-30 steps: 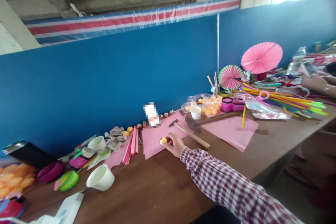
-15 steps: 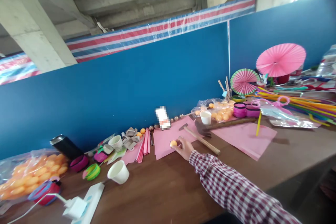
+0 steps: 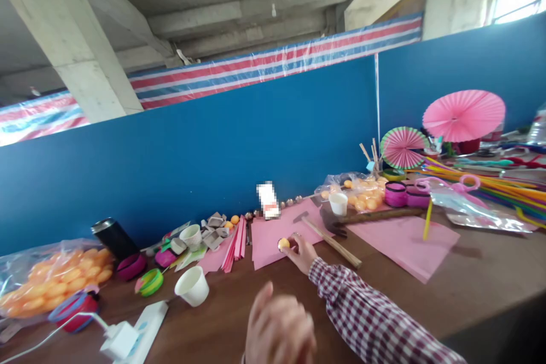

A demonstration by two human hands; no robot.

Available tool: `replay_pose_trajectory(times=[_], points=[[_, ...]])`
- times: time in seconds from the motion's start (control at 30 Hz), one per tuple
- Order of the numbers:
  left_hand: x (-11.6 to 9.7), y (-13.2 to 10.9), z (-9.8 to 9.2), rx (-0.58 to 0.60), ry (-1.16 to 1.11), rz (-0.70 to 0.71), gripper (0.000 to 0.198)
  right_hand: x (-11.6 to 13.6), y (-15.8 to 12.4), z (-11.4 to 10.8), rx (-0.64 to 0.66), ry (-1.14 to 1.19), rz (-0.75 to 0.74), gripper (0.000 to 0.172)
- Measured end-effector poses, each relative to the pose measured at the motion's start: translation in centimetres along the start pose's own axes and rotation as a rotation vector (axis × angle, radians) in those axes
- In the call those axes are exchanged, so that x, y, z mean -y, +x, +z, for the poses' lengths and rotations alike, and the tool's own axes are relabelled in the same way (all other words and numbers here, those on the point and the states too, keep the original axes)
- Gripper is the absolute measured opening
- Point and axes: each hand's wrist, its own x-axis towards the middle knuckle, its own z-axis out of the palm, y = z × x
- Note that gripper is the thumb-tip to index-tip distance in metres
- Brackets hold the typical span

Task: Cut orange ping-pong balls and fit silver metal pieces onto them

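Observation:
My right hand (image 3: 303,252), in a red-checked sleeve, reaches out over the brown table (image 3: 469,290). Its fingertips pinch a small orange ball (image 3: 283,243) resting on a pink paper sheet (image 3: 267,239). A wooden-handled hammer (image 3: 330,240) lies just right of that hand. My left hand (image 3: 278,331) rises close to the camera at the bottom centre, blurred, with its back to me. Its fingers cannot be made out, and I see nothing in it.
A white paper cup (image 3: 194,285) lies tipped to the left, by green and pink tape rolls (image 3: 150,281). A bag of orange balls (image 3: 51,281) sits far left, another bag (image 3: 358,189) at the back. Pink paper fans (image 3: 464,115), coloured sticks (image 3: 490,179) and a power strip (image 3: 136,327) are around.
My left hand has come up into view at the bottom. The view has tilted up and shifted left. My right hand stays on the orange ball.

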Motion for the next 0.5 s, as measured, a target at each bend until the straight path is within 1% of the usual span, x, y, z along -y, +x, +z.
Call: replay_pose_trajectory(times=[0.03,0.1,0.13,0.2,0.23,0.27,0.33,0.4,0.5], points=[[1.2,1.5,0.6,0.012,0.007,-0.008,0.022,0.1,0.0,0.0,-0.002,0.003,-0.003,0.023],[4.0,4.4,2.0,0.003,0.001,-0.105,0.019,0.3,0.1,0.0,-0.003,0.007,-0.01,0.024],[5.5,5.6,2.7,-0.044,-0.042,-0.212,0.021,0.4,0.2,-0.1,-0.002,0.009,-0.016,0.024],[8.1,7.4,4.1,-0.12,-0.178,-0.47,0.029,0.6,0.3,-0.1,0.003,0.021,-0.024,0.026],[9.2,8.0,4.8,-0.154,-0.247,-0.563,0.035,0.7,0.3,-0.2,0.006,0.032,-0.024,0.026],[10.2,8.4,5.4,-0.151,-0.319,-0.63,0.04,0.8,0.3,-0.2,0.006,0.04,-0.023,0.027],[11.4,8.9,6.5,-0.118,-0.469,-0.693,0.043,0.7,0.3,-0.2,0.002,0.038,-0.049,0.027],[12.0,8.9,7.2,-0.086,-0.572,-0.679,0.043,0.7,0.2,-0.2,-0.008,0.016,-0.1,0.025],[12.2,8.3,7.7,-0.062,-0.639,-0.653,0.039,0.6,0.2,-0.2,-0.015,-0.007,-0.128,0.024]])
